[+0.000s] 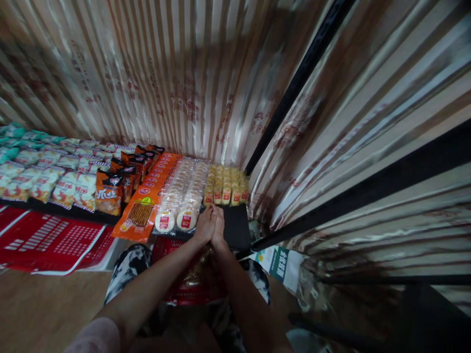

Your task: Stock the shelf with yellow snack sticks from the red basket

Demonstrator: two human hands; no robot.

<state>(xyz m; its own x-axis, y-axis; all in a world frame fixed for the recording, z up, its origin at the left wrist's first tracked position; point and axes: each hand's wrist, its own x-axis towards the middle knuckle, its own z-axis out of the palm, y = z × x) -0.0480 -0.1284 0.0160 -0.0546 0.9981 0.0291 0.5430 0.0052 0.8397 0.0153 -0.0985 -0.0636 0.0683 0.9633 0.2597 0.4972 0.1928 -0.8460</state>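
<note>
Nearest, both forearms extended forward over the person's patterned trousers [127, 267] and a red basket [191, 289] that sat on the floor between the knees. The left hand [204, 226] and right hand [219, 229] were pressed side by side at the near edge of a low black shelf [237, 228]. Whether either grip was closed on anything could not be told; the fingers were bunched together and no item was visible between them. Just left of the hands lay clear packs of round rice crackers [184, 193], in rows running to the far wall. Left of these lay orange packs of pretzel sticks [147, 201], then upright orange snack bags [109, 192]. Immediately beyond the hands stood a block of small yellow packets [226, 186] in the far right corner. Further left, pale snack bags [47, 176] covered the shelf. Striped curtain fabric [176, 73] formed the background.
</note>
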